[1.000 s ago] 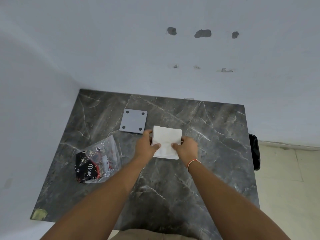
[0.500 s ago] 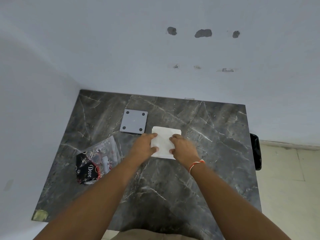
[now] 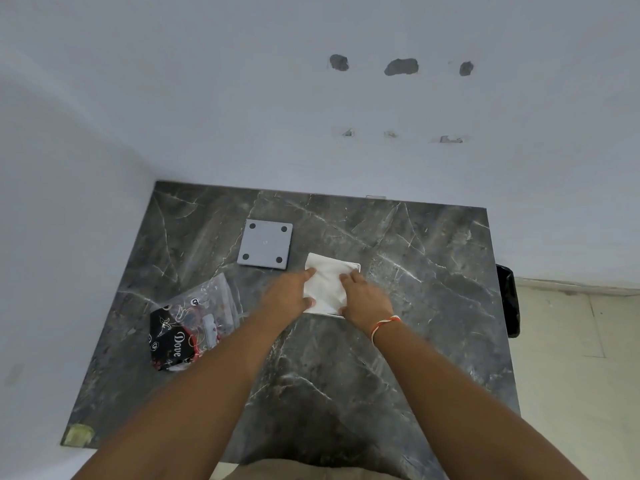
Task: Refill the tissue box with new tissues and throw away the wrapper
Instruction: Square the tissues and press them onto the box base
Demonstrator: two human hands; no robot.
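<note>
the tissues [image 3: 327, 285] lay as a white stack in the middle of the table [image 3: 433, 271], sitting in what seemed to be the open box [image 3: 356, 267], of which only a thin pale rim showed at the far right corner and the near edge, so that reading was unsure. the left hand [image 3: 287, 294] rested on the stack's left edge, fingers fairly straight and flat, thumb touching the near left corner, gripping nothing. the right hand [image 3: 365, 299] lay over the right edge, fingers spread and bent a little, tips pressing on the top sheet near the far right corner, with nothing pinched either. so the tissues sat between and partly under both hands, their wrinkled middle bare. the stack looked light, soft and easily creased; it would buckle under a hard push and single sheets would slide or tear, so it was best pressed evenly along the edges and corners with flat fingers, not pinched in the centre. the lid [image 3: 265, 244], a grey square with four dark dots, lay flat just far and left of the stack, apart from it. the wrapper [image 3: 194, 323], clear crinkled plastic with black print, lay well left, near the table's left side, not yet thrown away. a bin [image 3: 509, 299] with a dark liner stood off the table's right edge.
</note>
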